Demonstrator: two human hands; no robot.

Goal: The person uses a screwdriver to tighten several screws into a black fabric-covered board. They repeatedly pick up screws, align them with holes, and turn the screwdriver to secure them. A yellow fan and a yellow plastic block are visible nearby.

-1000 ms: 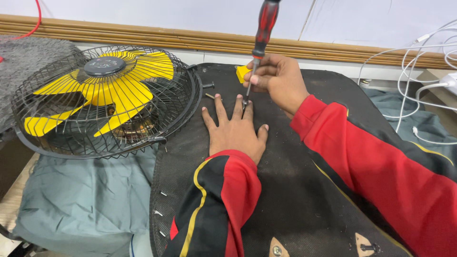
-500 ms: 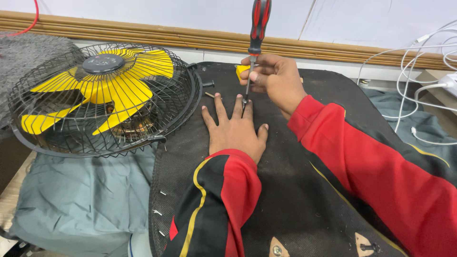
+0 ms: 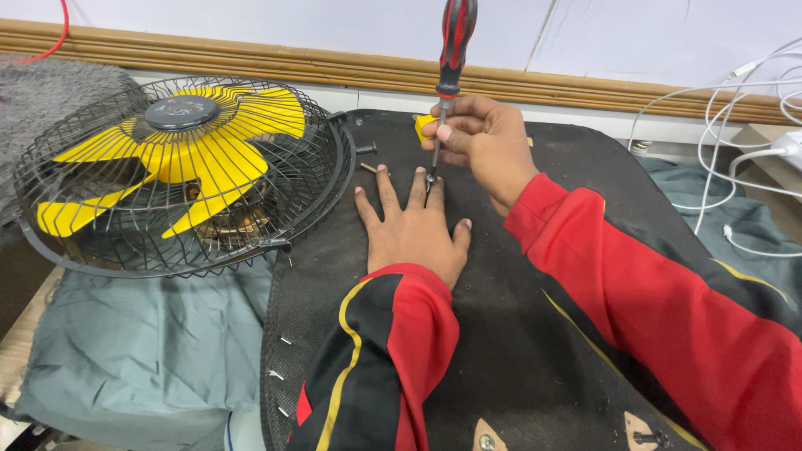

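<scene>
On the black mat (image 3: pixel 518 351) beside the yellow-bladed fan (image 3: pixel 180 171), the left hand (image 3: pixel 413 230) stays flat with fingers spread, while the right hand (image 3: pixel 484 142), gripping the screwdriver (image 3: pixel 447 75), has stood it more upright, tip between those fingers.

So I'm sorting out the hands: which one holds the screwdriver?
The right hand grips the screwdriver upright; the left hand lies flat, empty, on the black mat.
</scene>
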